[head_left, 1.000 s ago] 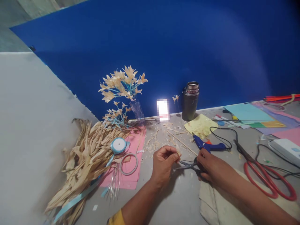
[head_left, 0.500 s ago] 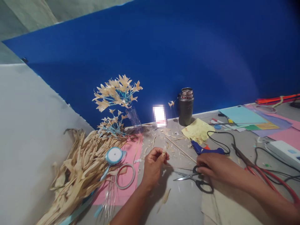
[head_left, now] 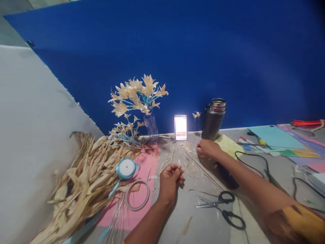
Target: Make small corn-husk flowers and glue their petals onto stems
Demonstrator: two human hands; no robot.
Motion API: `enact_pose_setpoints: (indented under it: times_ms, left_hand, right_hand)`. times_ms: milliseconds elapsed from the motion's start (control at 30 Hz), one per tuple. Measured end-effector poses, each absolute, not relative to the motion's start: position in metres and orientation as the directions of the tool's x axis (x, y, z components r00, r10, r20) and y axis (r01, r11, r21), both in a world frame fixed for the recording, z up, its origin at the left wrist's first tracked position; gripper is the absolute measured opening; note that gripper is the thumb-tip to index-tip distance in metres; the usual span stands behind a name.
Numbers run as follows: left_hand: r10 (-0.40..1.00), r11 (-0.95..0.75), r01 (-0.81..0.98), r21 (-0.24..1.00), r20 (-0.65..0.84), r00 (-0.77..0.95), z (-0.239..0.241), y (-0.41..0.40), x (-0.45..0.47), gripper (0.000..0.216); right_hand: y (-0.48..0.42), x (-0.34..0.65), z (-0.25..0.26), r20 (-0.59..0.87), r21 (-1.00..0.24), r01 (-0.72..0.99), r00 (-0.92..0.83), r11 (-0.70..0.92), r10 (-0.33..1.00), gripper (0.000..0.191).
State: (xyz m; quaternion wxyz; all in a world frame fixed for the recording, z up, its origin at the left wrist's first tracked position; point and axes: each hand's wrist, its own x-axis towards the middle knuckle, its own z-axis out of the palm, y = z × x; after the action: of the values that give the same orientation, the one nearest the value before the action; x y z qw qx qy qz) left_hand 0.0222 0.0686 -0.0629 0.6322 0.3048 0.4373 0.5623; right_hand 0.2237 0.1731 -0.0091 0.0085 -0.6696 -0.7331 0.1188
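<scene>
My left hand pinches a small pale piece of dried husk between thumb and fingertips, just above the grey table. My right hand is stretched forward with its fingers curled closed, low over the scattered husk scraps and in front of the dark flask. Whatever its fingertips hold, if anything, is hidden. Black-handled scissors lie with parted blades between my forearms. Under my right forearm a blue glue gun is mostly covered. A thin stick lies slantwise between my hands.
At left lie a heap of dried husks, a blue ribbon roll and a tape ring on pink paper. Husk flowers stand in a clear bottle behind. Coloured paper and black cords occupy the right.
My right hand has left the scissors' handles and reached forward to the scraps near the flask. The scissors stay on the table. My left hand keeps its pinch; the view has shifted slightly.
</scene>
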Motion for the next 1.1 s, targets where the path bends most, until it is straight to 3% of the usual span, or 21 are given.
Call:
enact_pose_setpoints:
  times_ms: [233,500,533,567,633,700,833,967,1100]
  left_hand:
    - [0.972,0.196,-0.45,0.871,-0.233,-0.027,-0.066,0.07,0.019,0.037]
    - [0.967,0.223,-0.615,0.756,-0.249,0.045,-0.058,0.07,0.018,0.04]
    - [0.967,0.232,-0.637,0.735,-0.247,0.067,-0.056,0.068,0.018,0.04]
    - [0.965,0.246,-0.654,0.715,-0.246,0.094,-0.054,0.066,0.019,0.04]
    - [0.958,0.281,-0.678,0.679,-0.243,0.153,-0.049,0.061,0.019,0.04]
    - [0.948,0.316,-0.694,0.647,-0.245,0.203,-0.044,0.057,0.02,0.041]
    - [0.935,0.355,-0.698,0.622,-0.244,0.258,-0.036,0.051,0.018,0.039]
    - [0.926,0.375,-0.66,0.651,-0.237,0.292,-0.034,0.048,0.016,0.036]
    - [0.916,0.393,-0.6,0.697,-0.236,0.326,-0.034,0.045,0.017,0.034]
  right_hand:
    - [0.183,0.211,-0.028,-0.118,-0.296,0.955,-0.029,-0.008,0.993,0.016]
    - [0.143,0.211,-0.011,-0.071,-0.651,0.755,-0.165,0.08,0.984,0.019]
    - [0.132,0.21,-0.009,-0.078,-0.71,0.701,-0.175,0.069,0.981,0.023]
    - [0.12,0.207,-0.007,-0.108,-0.839,0.545,-0.173,0.004,0.979,0.025]
    - [0.097,0.202,-0.003,-0.163,-0.958,0.263,-0.188,-0.11,0.969,0.028]
    - [0.078,0.198,0.0,-0.199,-0.977,0.111,-0.185,-0.181,0.962,0.029]
    - [0.058,0.195,0.004,-0.263,-0.965,0.03,-0.156,-0.262,0.952,0.03]
    - [0.05,0.2,0.003,-0.308,-0.951,0.063,-0.176,-0.301,0.935,0.036]
    - [0.047,0.204,0.0,-0.234,-0.968,0.148,-0.258,-0.201,0.937,0.028]
